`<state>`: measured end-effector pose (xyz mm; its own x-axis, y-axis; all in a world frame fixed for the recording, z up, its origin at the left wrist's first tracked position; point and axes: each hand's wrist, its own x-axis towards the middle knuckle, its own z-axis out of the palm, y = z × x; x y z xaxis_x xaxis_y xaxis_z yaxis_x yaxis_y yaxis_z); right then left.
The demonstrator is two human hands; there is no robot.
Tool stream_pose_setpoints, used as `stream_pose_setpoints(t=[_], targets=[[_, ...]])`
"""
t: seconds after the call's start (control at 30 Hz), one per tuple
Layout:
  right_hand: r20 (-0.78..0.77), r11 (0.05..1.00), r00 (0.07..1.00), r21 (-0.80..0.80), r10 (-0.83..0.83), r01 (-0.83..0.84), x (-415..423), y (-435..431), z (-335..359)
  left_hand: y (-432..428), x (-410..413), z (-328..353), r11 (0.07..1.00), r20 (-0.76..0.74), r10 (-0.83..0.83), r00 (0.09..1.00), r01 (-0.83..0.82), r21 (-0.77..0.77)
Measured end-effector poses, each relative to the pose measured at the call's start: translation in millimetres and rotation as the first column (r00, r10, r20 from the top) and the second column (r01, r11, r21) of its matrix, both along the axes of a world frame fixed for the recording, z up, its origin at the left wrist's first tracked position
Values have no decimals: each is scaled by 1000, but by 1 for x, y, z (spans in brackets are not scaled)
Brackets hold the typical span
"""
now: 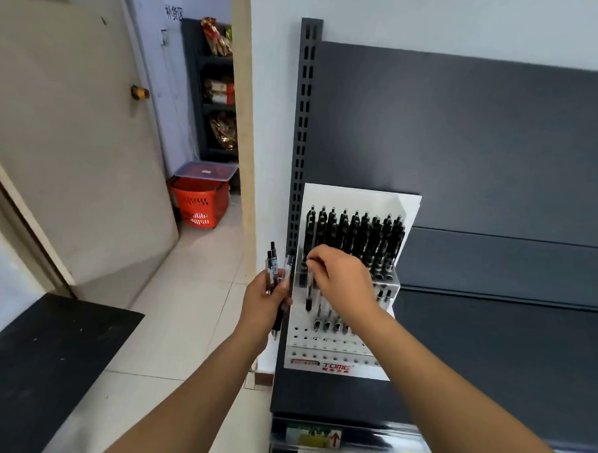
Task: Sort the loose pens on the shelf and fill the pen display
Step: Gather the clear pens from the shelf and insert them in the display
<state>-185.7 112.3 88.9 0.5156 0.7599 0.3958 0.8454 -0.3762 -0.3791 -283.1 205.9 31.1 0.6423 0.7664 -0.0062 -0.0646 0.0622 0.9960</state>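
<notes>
Here your right hand [340, 279] pinches a single pen [309, 290] upright by its top, tip down over the left side of the white pen display [332, 364] standing on the dark shelf [490, 354]. Your left hand [265, 298], just left of the display, is clenched around a bundle of pens [275, 264] held upright. The display's back rows are packed with black pens [355, 235]; its front holes are mostly bare.

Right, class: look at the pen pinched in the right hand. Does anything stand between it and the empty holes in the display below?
Nothing visible does. The right hand holds the pen upright just above the pen display, whose empty holes lie open below its tip. The pens already seated stand to its right.
</notes>
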Motion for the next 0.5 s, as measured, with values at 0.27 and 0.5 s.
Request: stream_pose_setpoints(t=[0.27,0.5], targets=[[150,982,988,-172,-49,74,2,5,-23,5,-6,1,999,-15,26,1000,-26,-36],[276,988,953,-57,-125,146,6,4,-31,1,-1,0,1000,-73,25,997,-24,15]])
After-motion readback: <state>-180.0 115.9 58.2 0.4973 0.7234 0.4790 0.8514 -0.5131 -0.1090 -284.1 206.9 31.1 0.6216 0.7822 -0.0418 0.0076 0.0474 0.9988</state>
